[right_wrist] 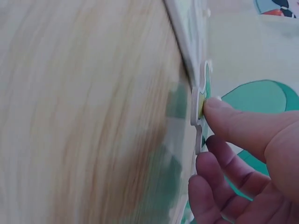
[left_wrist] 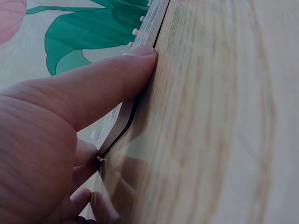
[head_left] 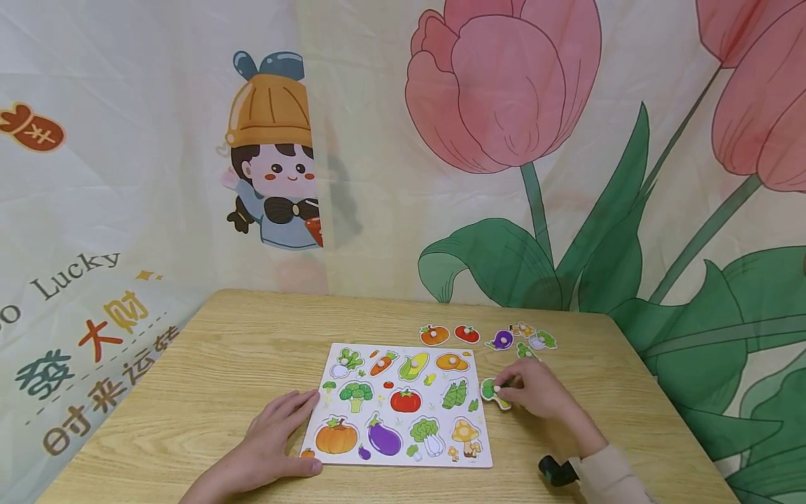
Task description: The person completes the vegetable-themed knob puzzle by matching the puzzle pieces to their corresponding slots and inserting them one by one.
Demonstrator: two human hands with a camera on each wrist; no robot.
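The white vegetable puzzle board (head_left: 371, 458) lies flat on the table. My left hand (head_left: 271, 441) rests against its left side, thumb at the near left corner and fingers along the edge. In the left wrist view, the thumb (left_wrist: 117, 79) touches the board's side. Just off the board's right edge, my right hand (head_left: 535, 388) pinches a broccoli puzzle piece (head_left: 490, 392) at its small knob. The right wrist view shows that piece (right_wrist: 201, 105) on edge, close to the board. Knobbed radish (head_left: 345, 364), carrot (head_left: 381, 364) and corn (head_left: 413, 366) pieces sit in the top row.
Loose pumpkin (head_left: 434, 335), tomato (head_left: 467, 334) and eggplant (head_left: 502, 341) pieces lie behind the board. Farther right, mushroom (head_left: 524, 328) and bok choy (head_left: 543, 340) pieces cluster with a green one (head_left: 525, 351). A printed cloth (head_left: 378, 266) hangs behind the wooden table (head_left: 252, 329).
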